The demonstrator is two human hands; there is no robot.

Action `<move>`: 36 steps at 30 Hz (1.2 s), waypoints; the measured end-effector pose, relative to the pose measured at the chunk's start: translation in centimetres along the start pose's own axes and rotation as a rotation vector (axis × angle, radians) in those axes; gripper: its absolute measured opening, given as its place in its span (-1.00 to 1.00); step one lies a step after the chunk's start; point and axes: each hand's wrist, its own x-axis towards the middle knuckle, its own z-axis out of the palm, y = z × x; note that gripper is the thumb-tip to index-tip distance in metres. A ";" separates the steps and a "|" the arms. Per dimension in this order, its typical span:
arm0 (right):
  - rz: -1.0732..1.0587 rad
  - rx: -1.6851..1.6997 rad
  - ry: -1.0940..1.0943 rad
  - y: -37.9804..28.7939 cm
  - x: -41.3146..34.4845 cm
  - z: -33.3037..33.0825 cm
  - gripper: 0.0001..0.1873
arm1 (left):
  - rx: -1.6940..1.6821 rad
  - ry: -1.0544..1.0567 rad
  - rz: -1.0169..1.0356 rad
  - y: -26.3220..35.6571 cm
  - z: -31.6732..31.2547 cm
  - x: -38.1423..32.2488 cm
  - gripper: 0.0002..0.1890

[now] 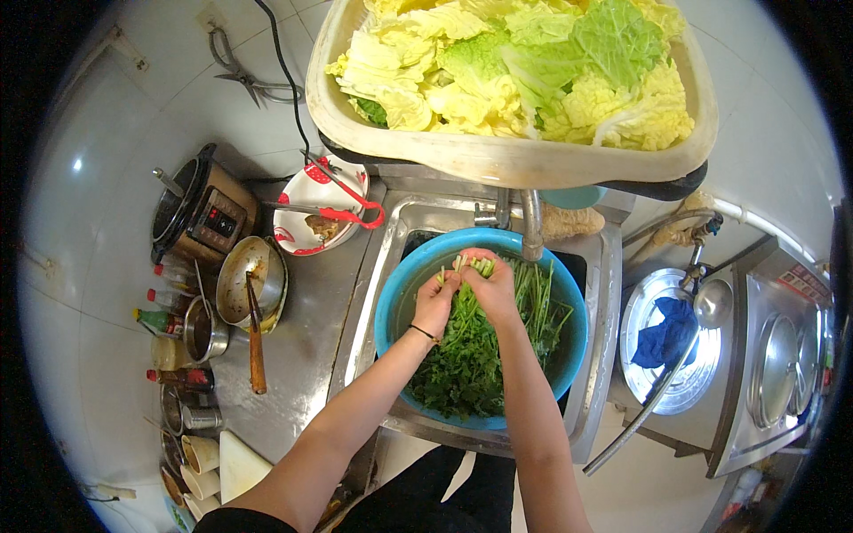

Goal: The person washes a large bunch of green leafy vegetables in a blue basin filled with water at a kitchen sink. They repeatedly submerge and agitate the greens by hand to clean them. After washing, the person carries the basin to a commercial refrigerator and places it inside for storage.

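Note:
A blue plastic basin (578, 333) sits in a stainless steel sink (600, 313), below a metal faucet (531, 226). Leafy green herbs (460, 373) with long pale stems, like cilantro or celery, lie in water in it. My left hand (434, 305), with a dark band at the wrist, pinches stem ends at the basin's upper middle. Close beside it, my right hand (490, 283) is closed around a bunch of the stems, their cut ends showing above its fingers. The leaves hang towards me.
Behind the sink stands a white tub (526, 163) of cabbage leaves (520, 73). On the left counter are a strawberry-patterned bowl (343, 176) with red-handled tongs (343, 214), a metal pot (248, 283) and an electric pressure cooker (223, 213). A ladle (713, 303) and metal lid (706, 386) are at right.

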 end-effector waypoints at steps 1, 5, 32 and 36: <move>-0.002 -0.008 0.000 0.1 0.1 -0.1 -0.81 | 0.006 -0.003 0.009 0.0 0.1 0.0 -0.85; 0.025 0.003 -0.018 -0.5 0.0 0.1 -0.78 | 0.055 -0.010 0.031 0.1 0.1 -0.2 -0.86; -0.318 -0.969 0.340 -1.1 -3.6 -2.5 -0.42 | 0.171 0.068 0.073 -1.3 -2.1 1.5 -0.77; -0.283 -1.324 0.255 -0.7 -5.1 -3.1 -0.43 | 0.609 0.269 -0.059 -2.4 -1.5 3.0 -0.78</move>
